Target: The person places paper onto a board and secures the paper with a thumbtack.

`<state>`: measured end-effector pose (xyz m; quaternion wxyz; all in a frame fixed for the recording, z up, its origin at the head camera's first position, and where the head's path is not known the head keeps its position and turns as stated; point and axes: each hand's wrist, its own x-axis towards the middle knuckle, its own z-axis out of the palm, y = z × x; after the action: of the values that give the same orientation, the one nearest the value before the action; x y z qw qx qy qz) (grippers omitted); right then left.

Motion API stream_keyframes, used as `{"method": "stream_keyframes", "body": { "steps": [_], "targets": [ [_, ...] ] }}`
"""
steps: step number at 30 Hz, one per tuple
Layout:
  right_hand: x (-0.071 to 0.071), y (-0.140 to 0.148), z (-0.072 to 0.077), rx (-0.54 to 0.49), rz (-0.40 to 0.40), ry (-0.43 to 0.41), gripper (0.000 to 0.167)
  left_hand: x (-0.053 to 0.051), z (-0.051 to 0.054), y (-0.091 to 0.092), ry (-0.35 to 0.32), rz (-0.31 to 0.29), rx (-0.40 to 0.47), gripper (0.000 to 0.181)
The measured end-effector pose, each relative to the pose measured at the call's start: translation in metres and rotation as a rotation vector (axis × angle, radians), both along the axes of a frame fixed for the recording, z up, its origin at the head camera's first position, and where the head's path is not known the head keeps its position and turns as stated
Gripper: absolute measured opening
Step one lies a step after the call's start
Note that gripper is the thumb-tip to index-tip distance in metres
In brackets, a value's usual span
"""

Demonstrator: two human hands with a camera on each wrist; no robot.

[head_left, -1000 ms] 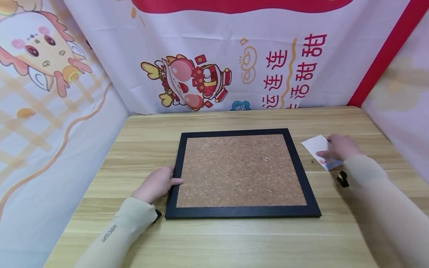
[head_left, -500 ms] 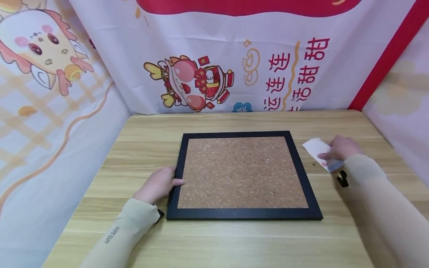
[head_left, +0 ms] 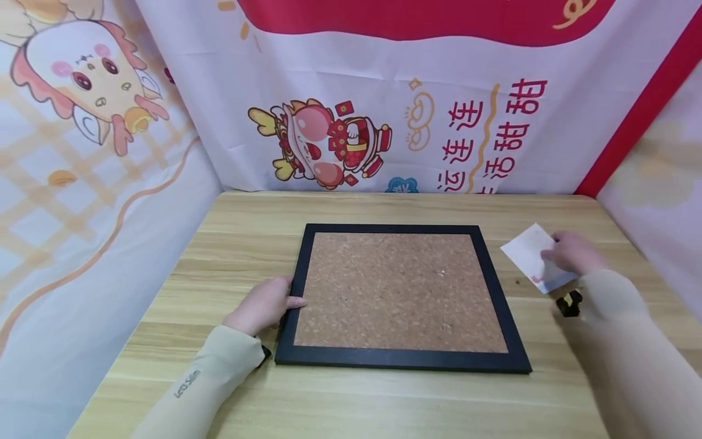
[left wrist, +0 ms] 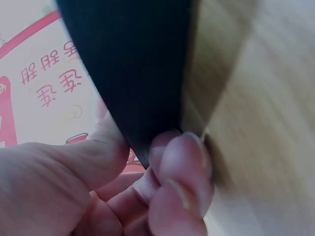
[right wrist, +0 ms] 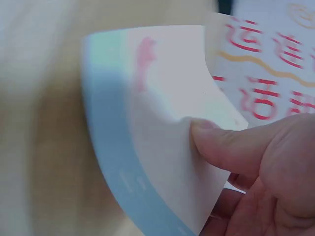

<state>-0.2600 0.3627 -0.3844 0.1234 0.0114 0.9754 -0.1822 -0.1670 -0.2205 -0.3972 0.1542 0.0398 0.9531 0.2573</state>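
Note:
A cork board [head_left: 400, 289] with a black frame [head_left: 403, 358] lies on the table. The left hand [head_left: 263, 305] grips the frame's left side, thumb on top; in the left wrist view, its thumb and curled fingers [left wrist: 179, 162] close round the edge of the black frame [left wrist: 133, 64]. To the right of the board, the right hand [head_left: 576, 251] pinches a white card [head_left: 529, 253] by its far right edge. In the right wrist view the card [right wrist: 162, 108] bends under the thumb and shows a blue band and a pink mark; the fingers behind it are partly hidden.
The wooden table [head_left: 351, 402] meets a printed white and red cloth [head_left: 208, 91] at its back edge. More cloth hangs to the left and right. A small dark spot [head_left: 518, 282] lies between the board and the card.
The head view has shifted, so everything sits a little lower and further right. The card's white face shows more broadly than half a second ago. The left hand keeps its grip on the frame.

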Motion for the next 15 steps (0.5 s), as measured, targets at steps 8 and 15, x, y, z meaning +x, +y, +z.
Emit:
{"method": "stream_keyframes", "body": {
  "steps": [8,15],
  "targets": [
    [0.019,-0.003,0.038,-0.096,-0.078,0.210,0.045,0.000,0.001,0.000,-0.027,0.010,0.012,0.052],
    [0.037,-0.031,0.065,-0.264,-0.211,0.235,0.068,-0.001,-0.002,-0.002,-0.043,0.023,0.030,0.051]
  ]
}}
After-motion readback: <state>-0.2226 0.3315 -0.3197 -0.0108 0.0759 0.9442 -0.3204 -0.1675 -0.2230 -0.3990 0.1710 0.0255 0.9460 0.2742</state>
